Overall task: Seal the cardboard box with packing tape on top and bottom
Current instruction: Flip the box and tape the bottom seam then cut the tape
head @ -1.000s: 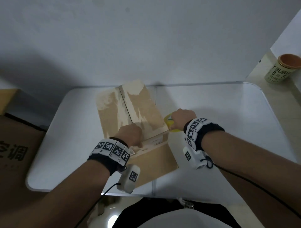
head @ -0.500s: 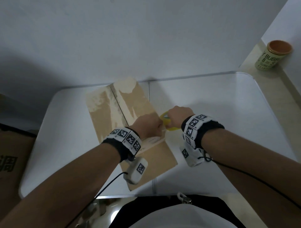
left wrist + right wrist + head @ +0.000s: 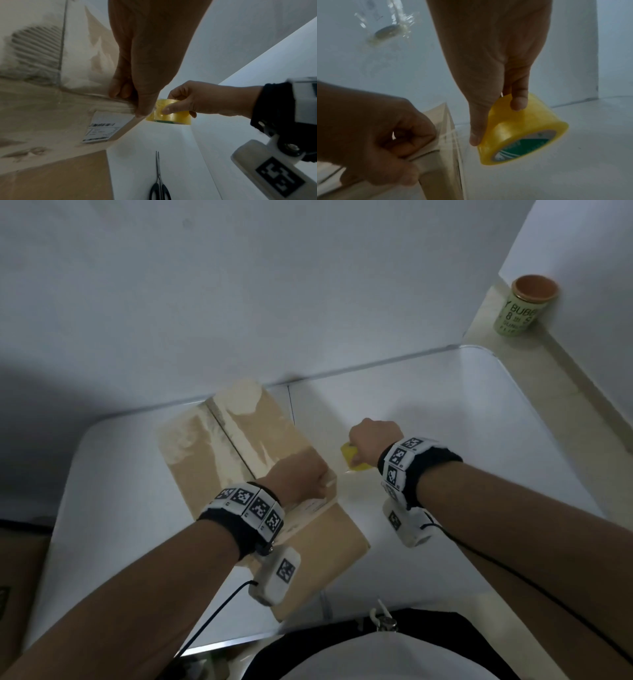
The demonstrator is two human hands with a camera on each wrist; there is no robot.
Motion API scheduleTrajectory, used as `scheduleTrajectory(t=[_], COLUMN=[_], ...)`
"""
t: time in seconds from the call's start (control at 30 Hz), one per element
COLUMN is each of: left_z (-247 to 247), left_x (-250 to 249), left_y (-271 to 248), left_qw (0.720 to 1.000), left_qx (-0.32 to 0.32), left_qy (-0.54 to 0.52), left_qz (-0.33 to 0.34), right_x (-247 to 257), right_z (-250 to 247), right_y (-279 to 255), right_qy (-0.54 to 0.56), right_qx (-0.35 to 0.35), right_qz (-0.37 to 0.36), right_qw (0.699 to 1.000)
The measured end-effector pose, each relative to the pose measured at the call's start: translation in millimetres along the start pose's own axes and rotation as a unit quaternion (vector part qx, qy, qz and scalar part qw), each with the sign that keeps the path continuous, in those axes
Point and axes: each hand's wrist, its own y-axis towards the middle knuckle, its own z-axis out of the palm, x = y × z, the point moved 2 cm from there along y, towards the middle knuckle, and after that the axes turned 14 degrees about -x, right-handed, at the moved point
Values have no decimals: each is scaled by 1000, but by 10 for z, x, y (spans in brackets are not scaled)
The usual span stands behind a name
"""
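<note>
A flat cardboard box [image 3: 219,467] with its flaps closed lies on the white table [image 3: 462,422]. A white label [image 3: 102,129] is stuck on it near its right edge. My left hand [image 3: 323,481] sits at that right edge with curled fingers and pinches the free end of the clear tape against the cardboard [image 3: 135,106]. Just to the right, my right hand [image 3: 356,453] grips the yellow tape roll [image 3: 522,132] between thumb and fingers, above the table. A short clear strip runs from the box edge [image 3: 453,142] to the roll.
Black scissors [image 3: 158,182] lie on the table near me, right of the box. A green can [image 3: 524,306] with an orange lid stands on the floor at the far right. A brown carton [image 3: 13,577] sits left of the table. A wall closes the table's far side.
My left hand slid to the box's right edge and met the roll. My right hand has since carried the roll to the right, away from the box, drawing tape out.
</note>
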Motion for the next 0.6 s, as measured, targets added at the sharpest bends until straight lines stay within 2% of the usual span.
scheduleTrajectory(t=[0.1, 0.2, 0.23, 0.33, 0.37, 0.47, 0.6], left_z=[34, -87, -181, -430, -466, -441, -359], left_x=[26, 48, 47, 35, 9, -177, -320], left_y=[2, 68, 123, 372, 465, 684, 849], left_qw=[1000, 998, 998, 998, 997, 993, 984], left_qx=[15, 64, 62, -17, -15, 84, 162], left_qy=[-5, -14, -16, -67, -78, -54, -73], left_qz=[-8, -3, -1, 13, 23, 61, 3], right_x=[-13, -52, -61, -70, -88, -109, -160], right_z=[14, -29, -29, -62, -44, -64, -61], right_y=[-30, -82, -76, -65, -50, -77, -150], right_qy=[13, 90, 108, 100, 103, 105, 92], right_qx=[-4, 19, 14, 4, 6, 9, -9], right_qz=[-9, -10, -15, -11, -5, 14, -12], right_qw=[1000, 996, 994, 995, 995, 994, 996])
